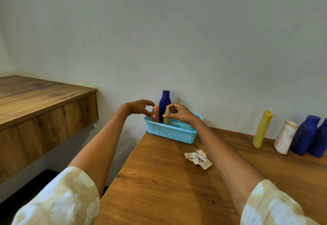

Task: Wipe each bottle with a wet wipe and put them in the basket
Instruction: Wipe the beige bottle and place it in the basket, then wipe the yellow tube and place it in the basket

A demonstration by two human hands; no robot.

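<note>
A light blue basket [172,132] stands at the table's far left corner against the wall. Three bottles stand upright in it: a pink one [156,115], a tall dark blue one [164,104] and an olive one [166,119]. My left hand [139,108] pinches the top of the pink bottle. My right hand [180,112] holds the tip of the olive bottle. A crumpled wet wipe [198,159] lies on the table in front of the basket. At the right, against the wall, wait a yellow bottle [261,130], a white bottle [285,137] and two dark blue bottles [307,134].
The wooden table [159,180] ends at a left edge just beside the basket, with a gap and dark floor below. A higher wooden counter [35,104] stands at the left. The plain wall rises directly behind the basket and bottles.
</note>
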